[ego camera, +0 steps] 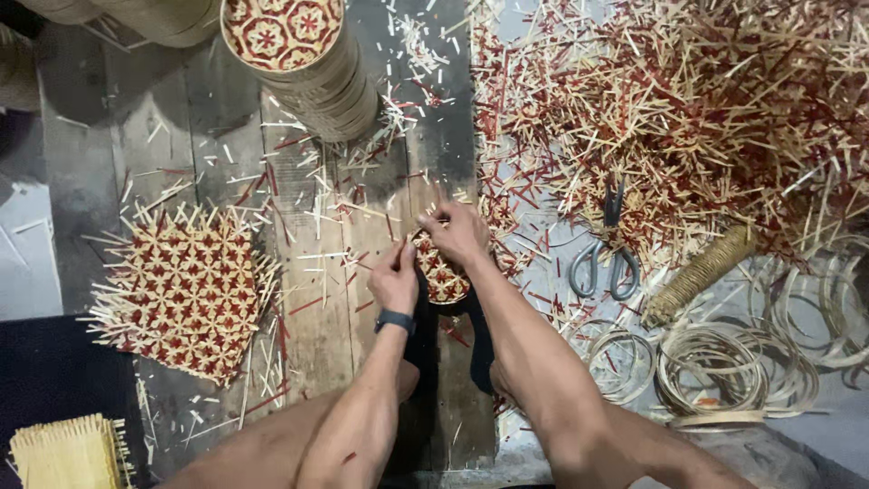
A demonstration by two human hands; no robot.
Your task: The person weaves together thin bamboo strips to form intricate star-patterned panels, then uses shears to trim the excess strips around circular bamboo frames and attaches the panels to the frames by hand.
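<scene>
Both forearms come up from the bottom edge and converge at frame centre. Left hand (395, 282), dark band on the wrist, sits knuckles-up with fingers curled, pinching the left rim of a small round woven disc (441, 272); thumb and fingertips closed on its edge. Right hand (460, 233) arches over from the right, fingers bent down onto the disc's upper rim, also gripping it. Disc is red-and-natural star pattern, held between the two hands just above the wooden plank floor (335, 299), centre of frame, partly covered by both hands. Dark cloth or strap below the disc, can't tell which. Left-centre: flat woven mat (186, 294) of the same pattern with loose strip ends sticking out all round, well apart from the hands. Top centre: stack of round woven lids (303, 59), tilted. Right of the hands: scissors (605, 249) lying on the floor, near a twine spool (701, 272). Upper right: big pile of red and pale strip offcuts (706, 109). Lower right: coils of thin bamboo hoops (715, 367). Bottom left corner: pale bundle of strips (68, 451).
</scene>
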